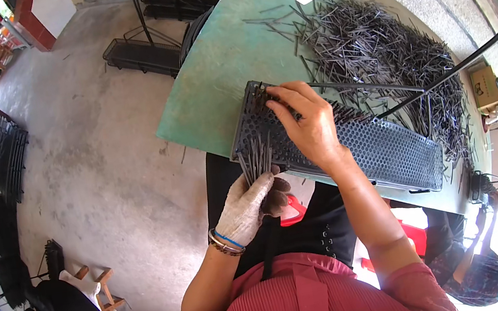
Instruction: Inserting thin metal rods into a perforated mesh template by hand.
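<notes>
A long black tray (391,147) with a honeycomb of small holes lies aslant along the near edge of the green table. My left hand (245,208), in a pale work glove with a dark palm, is closed around a bundle of thin black strips (255,156) at the tray's near left corner. The strips fan upward out of the fist. Bare, my right hand (310,121) reaches over the tray's far left end, thumb and forefinger pinched together among short dark pieces standing in the holes. What sits between those fingertips is too small to make out.
A big loose heap of black strips (374,38) covers the right of the green table (211,83). Black rods (462,64) rise from the tray. Black mesh trays (138,54) stand on the floor beyond the table. Other people (489,270) sit at lower right and lower left.
</notes>
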Demonstrator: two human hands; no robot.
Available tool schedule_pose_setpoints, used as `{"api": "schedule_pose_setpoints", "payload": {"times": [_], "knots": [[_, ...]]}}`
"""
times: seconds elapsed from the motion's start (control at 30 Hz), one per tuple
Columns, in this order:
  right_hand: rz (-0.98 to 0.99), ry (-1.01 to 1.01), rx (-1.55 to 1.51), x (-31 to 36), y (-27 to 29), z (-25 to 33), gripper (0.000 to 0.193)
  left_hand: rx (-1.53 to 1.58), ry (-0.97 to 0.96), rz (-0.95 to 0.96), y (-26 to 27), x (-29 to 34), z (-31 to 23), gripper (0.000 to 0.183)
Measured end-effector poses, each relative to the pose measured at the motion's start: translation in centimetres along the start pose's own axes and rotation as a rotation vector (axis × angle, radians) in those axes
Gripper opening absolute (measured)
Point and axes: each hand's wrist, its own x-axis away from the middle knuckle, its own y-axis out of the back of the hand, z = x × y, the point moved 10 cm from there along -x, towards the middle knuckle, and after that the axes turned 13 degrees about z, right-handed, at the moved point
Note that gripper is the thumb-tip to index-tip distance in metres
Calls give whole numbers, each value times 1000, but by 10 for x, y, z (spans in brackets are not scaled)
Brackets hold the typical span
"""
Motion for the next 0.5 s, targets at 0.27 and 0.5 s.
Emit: {"api": "schedule_pose_setpoints", "payload": {"times": [0.27, 0.5], "knots": [[420, -446, -622, 48, -39, -29, 27, -17, -80, 46, -16, -1, -11, 30], [398, -586, -795, 64, -40, -44, 22, -40, -93, -20, -11, -5, -4, 28]]}}
